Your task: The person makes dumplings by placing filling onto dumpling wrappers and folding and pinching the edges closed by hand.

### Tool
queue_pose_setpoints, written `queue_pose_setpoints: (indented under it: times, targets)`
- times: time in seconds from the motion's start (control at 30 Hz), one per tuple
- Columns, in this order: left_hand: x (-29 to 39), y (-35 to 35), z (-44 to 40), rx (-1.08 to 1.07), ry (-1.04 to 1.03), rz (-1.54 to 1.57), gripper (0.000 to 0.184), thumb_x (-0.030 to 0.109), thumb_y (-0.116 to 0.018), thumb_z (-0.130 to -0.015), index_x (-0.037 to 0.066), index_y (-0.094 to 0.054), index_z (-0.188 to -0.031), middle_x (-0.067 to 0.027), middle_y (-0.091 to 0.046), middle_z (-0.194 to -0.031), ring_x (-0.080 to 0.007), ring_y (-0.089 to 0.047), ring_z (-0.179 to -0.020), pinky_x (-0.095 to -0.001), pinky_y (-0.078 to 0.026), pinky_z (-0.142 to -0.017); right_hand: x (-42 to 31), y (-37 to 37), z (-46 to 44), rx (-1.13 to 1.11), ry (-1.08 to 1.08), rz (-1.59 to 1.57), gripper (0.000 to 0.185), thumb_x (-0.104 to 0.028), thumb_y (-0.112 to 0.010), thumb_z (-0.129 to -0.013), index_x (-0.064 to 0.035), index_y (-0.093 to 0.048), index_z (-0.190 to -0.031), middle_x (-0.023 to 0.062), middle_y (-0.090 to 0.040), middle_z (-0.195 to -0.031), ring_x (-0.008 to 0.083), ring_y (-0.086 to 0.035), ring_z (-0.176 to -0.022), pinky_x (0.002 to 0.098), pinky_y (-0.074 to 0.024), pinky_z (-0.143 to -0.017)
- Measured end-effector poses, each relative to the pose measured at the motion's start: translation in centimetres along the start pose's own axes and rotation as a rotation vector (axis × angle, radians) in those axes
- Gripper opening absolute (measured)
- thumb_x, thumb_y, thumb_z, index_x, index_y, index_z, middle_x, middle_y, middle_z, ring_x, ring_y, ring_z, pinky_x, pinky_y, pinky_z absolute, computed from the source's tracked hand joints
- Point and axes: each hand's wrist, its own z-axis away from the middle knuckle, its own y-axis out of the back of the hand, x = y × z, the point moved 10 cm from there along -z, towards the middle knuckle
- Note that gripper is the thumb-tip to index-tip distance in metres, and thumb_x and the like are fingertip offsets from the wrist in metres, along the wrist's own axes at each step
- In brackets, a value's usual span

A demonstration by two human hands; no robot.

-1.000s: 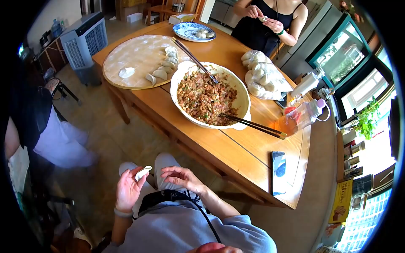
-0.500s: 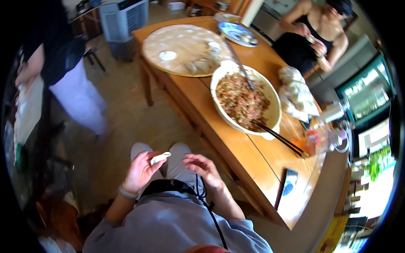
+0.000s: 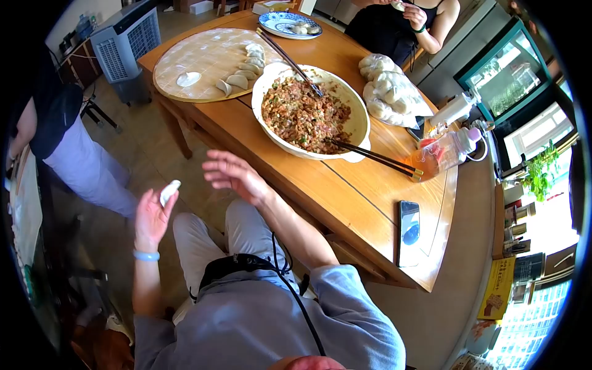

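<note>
Head view: pinching folded dough [image 3: 170, 192] in left hand [image 3: 152, 217], off near edge of desk [image 3: 345, 191]; holding right hand [image 3: 234, 175] open by same edge. Mid-desk: bowl [image 3: 357, 126] of minced filling [image 3: 302, 111]. Left end: board [image 3: 203, 58] of dumplings [image 3: 248, 72]. Toward far edge: plate [image 3: 269, 23] of pale pieces [image 3: 304, 28], bag [image 3: 391, 92] of lumps.

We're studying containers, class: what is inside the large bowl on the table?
The bowl holds chopped filling and the ends of two pairs of chopsticks; the filling hides the bottom.

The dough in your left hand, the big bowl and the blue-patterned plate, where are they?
Dough [image 3: 170, 192]: head view, its middle.
Big bowl [image 3: 357, 118]: head view, bare inner wall.
Plate [image 3: 276, 24]: head view, bare left part.
</note>
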Motion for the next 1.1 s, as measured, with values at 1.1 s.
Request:
queue_pose_setpoints:
  times: [1.1]
  targets:
    - [0.6, 8.9, -5.1, -0.114, -0.036, -0.359, 0.045, 0.031, -0.036, -0.094, -0.01, -0.046, -0.111, -0.0205, -0.051, -0.116, -0.0282, -0.049, -0.108, -0.0339, -0.037, -0.1, 0.8, -17.8, 8.8, -0.9, -0.143, -0.146, 0.069, -0.034, -0.059, -0.084, -0.0005, -0.028, -0.136, 0.0153, -0.038, -0.134, 0.0236, -0.044, -0.118, 0.0348, -0.0345, -0.098]
